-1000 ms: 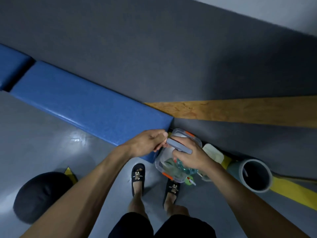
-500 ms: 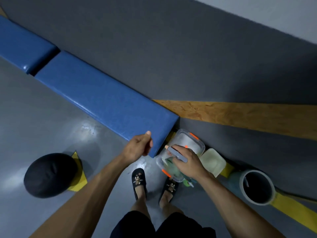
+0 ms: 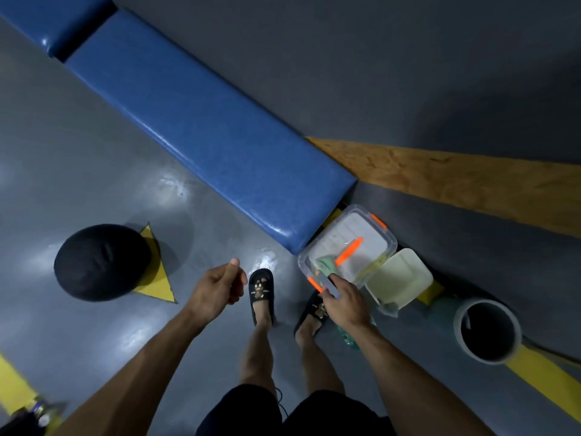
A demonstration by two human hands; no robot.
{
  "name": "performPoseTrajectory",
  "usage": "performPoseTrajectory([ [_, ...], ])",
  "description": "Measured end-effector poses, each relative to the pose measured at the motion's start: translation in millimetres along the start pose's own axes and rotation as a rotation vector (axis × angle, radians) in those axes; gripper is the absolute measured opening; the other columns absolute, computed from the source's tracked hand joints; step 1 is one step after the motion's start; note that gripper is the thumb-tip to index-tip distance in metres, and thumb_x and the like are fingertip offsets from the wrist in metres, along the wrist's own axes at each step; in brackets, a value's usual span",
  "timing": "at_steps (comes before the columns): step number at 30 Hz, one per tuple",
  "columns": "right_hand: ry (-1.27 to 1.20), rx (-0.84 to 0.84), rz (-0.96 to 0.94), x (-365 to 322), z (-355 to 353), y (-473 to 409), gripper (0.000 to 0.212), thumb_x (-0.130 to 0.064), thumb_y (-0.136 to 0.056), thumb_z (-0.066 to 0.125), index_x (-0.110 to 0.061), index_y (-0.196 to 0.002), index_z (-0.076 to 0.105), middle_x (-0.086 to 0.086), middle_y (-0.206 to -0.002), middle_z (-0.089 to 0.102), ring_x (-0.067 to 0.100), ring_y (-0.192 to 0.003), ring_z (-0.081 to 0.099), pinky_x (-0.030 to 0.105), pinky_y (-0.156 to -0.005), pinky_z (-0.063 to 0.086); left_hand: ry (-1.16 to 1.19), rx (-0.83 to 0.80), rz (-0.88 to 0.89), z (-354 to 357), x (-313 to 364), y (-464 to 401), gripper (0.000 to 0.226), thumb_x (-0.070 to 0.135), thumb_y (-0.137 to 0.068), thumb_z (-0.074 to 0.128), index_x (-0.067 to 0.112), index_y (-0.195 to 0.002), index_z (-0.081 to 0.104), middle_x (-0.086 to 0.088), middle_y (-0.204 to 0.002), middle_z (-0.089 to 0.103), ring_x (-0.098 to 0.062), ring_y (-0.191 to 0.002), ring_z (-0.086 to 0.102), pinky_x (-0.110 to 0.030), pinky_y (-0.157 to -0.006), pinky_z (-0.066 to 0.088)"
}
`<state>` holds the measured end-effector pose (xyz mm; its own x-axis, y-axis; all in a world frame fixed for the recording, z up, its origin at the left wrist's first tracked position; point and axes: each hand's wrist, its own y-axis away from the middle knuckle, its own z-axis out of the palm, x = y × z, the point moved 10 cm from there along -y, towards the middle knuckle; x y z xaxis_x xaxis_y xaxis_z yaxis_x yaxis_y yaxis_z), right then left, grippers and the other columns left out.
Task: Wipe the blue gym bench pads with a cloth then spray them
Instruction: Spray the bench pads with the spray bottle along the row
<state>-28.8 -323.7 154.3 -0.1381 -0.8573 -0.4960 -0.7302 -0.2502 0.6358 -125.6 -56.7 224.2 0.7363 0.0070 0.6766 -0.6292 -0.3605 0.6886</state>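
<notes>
The right hand (image 3: 344, 298) gripped a grey flat handle (image 3: 330, 286) over the clear plastic box (image 3: 390, 243), beside the long blue padded bench (image 3: 201, 121). The left hand (image 3: 217, 286) hung loosely curled, holding nothing.

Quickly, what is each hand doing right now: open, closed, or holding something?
Left hand: loosely curled, holding nothing.
Right hand: grips a grey handle, apparently a spray bottle's.
</notes>
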Motion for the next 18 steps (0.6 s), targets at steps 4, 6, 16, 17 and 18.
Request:
performPoseTrajectory([
  [4,-0.036,-0.009,0.01,4,11,-14,0.019,-0.037,-0.083,0.047,-0.021,-0.088,0.057,0.002,-0.077,0.059,0.038,-0.082,0.061,0.045,-0.069,0.053,-0.02,0.001,0.003,-1,0,1,0.058,0.047,-0.105,0.038,0.001,-0.081,0.065,-0.01,-0.066,0.06,-0.018,-0.061,0.055,-0.031,-0.061,0.046],
  [6,-0.04,-0.012,0.007,-5,5,-19,0.032,-0.037,-0.08,0.046,-0.023,-0.103,0.063,0.005,-0.088,0.066,0.035,-0.087,0.061,0.045,-0.075,0.054,-0.025,-0.001,0.006,-3,1,0,0.059,0.047,-0.105,0.038,0.001,-0.081,0.066,-0.01,-0.066,0.061,-0.018,-0.061,0.055,-0.031,-0.062,0.047],
  [16,-0.02,0.104,0.127,-11,-42,-57,0.008,-0.021,-0.092,0.053,-0.014,-0.091,0.058,0.0,-0.085,0.054,0.033,-0.086,0.053,0.04,-0.079,0.044,-0.067,0.032,0.004,-20,6,-8,0.059,0.051,-0.104,0.036,0.006,-0.081,0.067,-0.008,-0.067,0.063,-0.017,-0.062,0.058,-0.032,-0.063,0.049],
  [17,-0.035,0.127,0.135,-9,-46,-60,0.007,-0.02,-0.091,0.053,-0.014,-0.09,0.057,0.001,-0.084,0.055,0.035,-0.086,0.055,0.041,-0.079,0.046,-0.078,0.036,0.007,-21,7,-9,0.059,0.051,-0.104,0.035,0.007,-0.081,0.067,-0.008,-0.068,0.064,-0.017,-0.062,0.058,-0.032,-0.063,0.049],
  [18,-0.046,0.142,0.142,-10,-52,-62,0.007,-0.019,-0.091,0.053,-0.014,-0.09,0.057,0.002,-0.085,0.056,0.036,-0.086,0.056,0.042,-0.08,0.047,-0.085,0.038,0.011,-22,9,-9,0.059,0.051,-0.104,0.035,0.007,-0.081,0.068,-0.007,-0.068,0.064,-0.017,-0.063,0.059,-0.032,-0.064,0.05],
])
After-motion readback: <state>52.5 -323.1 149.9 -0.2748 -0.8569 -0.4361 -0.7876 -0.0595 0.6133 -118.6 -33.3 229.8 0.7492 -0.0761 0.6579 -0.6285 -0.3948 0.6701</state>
